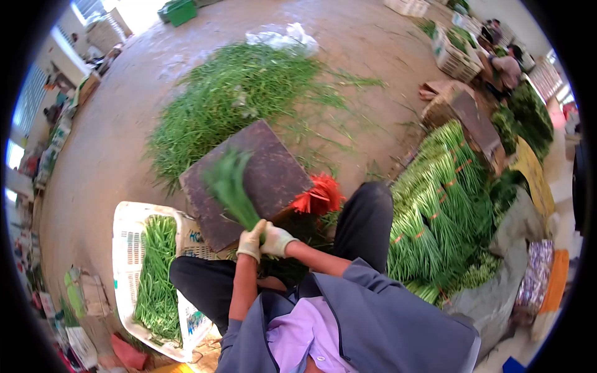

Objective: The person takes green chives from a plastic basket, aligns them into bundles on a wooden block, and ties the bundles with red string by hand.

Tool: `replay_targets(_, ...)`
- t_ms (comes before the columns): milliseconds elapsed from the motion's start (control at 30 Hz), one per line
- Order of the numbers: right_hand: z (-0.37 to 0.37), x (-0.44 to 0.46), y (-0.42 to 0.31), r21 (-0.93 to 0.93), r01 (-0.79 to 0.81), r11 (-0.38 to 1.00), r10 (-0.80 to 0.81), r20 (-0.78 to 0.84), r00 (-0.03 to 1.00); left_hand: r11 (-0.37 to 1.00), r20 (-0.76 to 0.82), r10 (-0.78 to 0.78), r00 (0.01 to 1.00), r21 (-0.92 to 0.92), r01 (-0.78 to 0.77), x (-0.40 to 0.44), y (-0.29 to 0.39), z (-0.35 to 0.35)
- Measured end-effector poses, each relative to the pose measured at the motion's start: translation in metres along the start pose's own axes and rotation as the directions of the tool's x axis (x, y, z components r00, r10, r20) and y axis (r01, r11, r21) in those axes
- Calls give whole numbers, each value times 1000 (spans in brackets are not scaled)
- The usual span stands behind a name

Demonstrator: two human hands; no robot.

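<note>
Both of my hands wear pale gloves and meet at the near edge of a dark board (273, 155). My left hand (250, 241) is closed around the lower end of a bunch of green stalks (231, 186), whose leafy tops are blurred over the board. Close against it, my right hand (275, 239) is also closed on the bunch's base. A bundle of red ties (318, 194) lies at the board's right corner. Beyond the board spreads a loose heap of green stalks (233, 93).
At the left stands a white crate (124, 261) with green stalks inside. Tied green bundles (438, 217) are piled at the right, beside a grey sheet (516, 248). A person (507, 68) crouches at the upper right near white crates (451, 59).
</note>
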State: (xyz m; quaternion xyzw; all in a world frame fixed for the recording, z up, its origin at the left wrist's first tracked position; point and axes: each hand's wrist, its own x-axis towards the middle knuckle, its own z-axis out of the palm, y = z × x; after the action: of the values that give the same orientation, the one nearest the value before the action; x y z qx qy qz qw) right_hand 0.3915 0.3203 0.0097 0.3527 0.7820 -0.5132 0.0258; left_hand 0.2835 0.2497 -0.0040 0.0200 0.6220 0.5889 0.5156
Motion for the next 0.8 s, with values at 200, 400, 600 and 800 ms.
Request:
replay_targets(200,-54,-28,9,-80,251,965,-193,435,880,941,-246,186,951,-235,-245,23,-22,-6)
replay_targets(400,-141,7,160,-561,-358,746,423,-14,906,943,-256,21,966,-317,-104,35,-3,-12)
replay_targets(600,-128,14,186,-209,-509,835,451,-268,851,958,-280,75,957,-245,-147,29,0,-8)
replay_targets(800,-126,15,201,-182,-557,811,477,-347,808,955,-294,98,951,-241,-173,25,3,-3)
